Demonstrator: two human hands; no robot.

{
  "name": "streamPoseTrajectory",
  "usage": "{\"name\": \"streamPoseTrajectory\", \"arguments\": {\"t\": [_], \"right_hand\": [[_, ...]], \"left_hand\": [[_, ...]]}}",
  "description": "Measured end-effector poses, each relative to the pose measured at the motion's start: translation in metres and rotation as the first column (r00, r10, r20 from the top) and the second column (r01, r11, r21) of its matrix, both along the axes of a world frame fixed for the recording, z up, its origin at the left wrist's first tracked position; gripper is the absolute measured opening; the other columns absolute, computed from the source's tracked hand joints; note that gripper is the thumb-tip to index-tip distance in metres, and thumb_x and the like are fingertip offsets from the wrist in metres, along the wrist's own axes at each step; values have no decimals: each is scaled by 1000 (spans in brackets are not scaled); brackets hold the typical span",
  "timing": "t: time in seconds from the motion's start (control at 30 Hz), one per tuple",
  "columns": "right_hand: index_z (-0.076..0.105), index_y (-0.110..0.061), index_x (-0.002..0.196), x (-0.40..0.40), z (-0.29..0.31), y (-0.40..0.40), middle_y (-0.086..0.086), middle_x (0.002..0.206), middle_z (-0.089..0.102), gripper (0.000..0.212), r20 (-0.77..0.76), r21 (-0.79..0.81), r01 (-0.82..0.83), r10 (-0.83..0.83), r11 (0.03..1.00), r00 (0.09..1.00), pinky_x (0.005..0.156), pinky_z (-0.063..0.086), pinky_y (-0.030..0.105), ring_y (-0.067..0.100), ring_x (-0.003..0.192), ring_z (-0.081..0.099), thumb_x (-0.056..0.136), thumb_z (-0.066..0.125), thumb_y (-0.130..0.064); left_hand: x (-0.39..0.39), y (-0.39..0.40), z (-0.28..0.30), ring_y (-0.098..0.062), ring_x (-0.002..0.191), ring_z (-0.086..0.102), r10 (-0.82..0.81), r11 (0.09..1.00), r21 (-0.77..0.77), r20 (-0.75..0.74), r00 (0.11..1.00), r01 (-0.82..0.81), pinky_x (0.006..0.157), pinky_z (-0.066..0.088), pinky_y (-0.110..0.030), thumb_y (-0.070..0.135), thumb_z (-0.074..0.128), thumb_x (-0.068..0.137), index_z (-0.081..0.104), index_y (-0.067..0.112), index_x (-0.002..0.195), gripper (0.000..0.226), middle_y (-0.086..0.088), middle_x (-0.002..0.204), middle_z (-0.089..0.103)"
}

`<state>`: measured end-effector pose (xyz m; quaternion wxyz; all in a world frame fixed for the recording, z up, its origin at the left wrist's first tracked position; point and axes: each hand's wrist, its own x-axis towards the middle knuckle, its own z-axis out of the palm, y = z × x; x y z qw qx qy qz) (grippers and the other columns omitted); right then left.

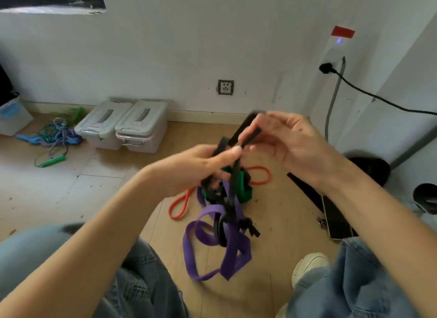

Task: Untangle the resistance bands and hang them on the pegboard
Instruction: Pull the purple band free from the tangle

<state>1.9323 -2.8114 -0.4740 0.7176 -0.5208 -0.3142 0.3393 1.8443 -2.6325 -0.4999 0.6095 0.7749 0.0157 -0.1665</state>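
Observation:
A tangle of resistance bands hangs in the air between my knees. My left hand (201, 166) grips the black band (233, 187) near the top of the knot. My right hand (286, 140) pinches an upper stretch of the same black band and holds it up and to the right. A purple band (227, 253) loops down from the tangle, wound with the black one. A green band (243, 185) is bunched behind the knot. An orange band (182, 206) lies on the floor beneath. No pegboard is in view.
Two lidded plastic boxes (123, 126) stand against the wall. A pile of ropes and a green-handled cord (54, 140) lies at the left. A phone (335, 218) lies on the floor at the right, near a black cable (369, 92) and a dark stool base (371, 168).

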Motion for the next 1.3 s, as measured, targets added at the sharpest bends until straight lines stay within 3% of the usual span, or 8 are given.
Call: {"name": "streamPoseTrajectory", "arguments": {"t": [0.2,0.37,0.57,0.77,1.0,1.1,1.17,1.3], "right_hand": [[62,-7,100,11,5,-5,6,97,70,30,-155,118,110,-91,987,984,69,55,19,15,82,68,79,59,-27],[51,-35,127,-1,-24,-5,-20,121,58,56,377,-662,-79,422,745,825,81,51,19,0,101,62,75,71,-42],[64,-5,90,-2,-8,8,4,74,69,10,364,-271,88,17,959,931,61,54,19,13,67,67,90,56,-11],[54,-33,100,-9,-33,20,-10,104,62,34,558,-642,99,375,760,741,72,51,17,5,88,64,74,76,-34],[60,-16,98,-13,-47,33,0,88,66,18,653,-447,249,123,859,747,61,54,17,13,71,66,84,67,-24],[66,-7,99,-13,-45,34,8,90,70,14,609,-443,201,129,874,783,73,58,30,17,78,70,89,58,-13],[65,-4,92,-8,-32,31,10,86,71,10,524,-309,255,-60,916,849,68,57,27,18,75,70,90,56,-9],[65,-4,86,0,-4,25,5,74,72,13,183,7,269,-266,963,947,59,54,19,18,70,70,90,53,-7]], "left_hand": [[-1,-12,6,-11,63,55,72,994,77,86,994,-79,52,44,-18,18,55,89,67,10,95,15,-4,90,72],[3,-1,27,-1,50,48,332,816,-538,139,933,-211,44,39,-7,21,54,84,65,4,95,23,-6,87,73],[5,2,20,-2,53,46,493,722,-579,48,869,-378,44,36,-9,17,44,96,64,1,100,25,-8,93,72],[3,1,24,-2,51,48,454,642,-701,20,891,-311,42,37,-9,15,45,94,61,0,97,23,-12,94,72],[2,0,36,-2,50,53,312,543,-829,51,949,-134,43,42,-9,19,51,86,72,4,91,27,-11,98,71],[1,13,31,-2,58,56,384,702,-687,144,912,-187,52,45,-10,27,59,83,72,13,98,24,-1,105,70],[-2,23,22,2,79,62,331,939,-193,294,897,-284,66,48,-11,44,69,75,65,29,109,37,16,107,67],[-4,6,-9,-3,93,64,16,972,234,54,998,-29,80,50,-15,38,75,74,63,34,107,36,13,100,69]]}}
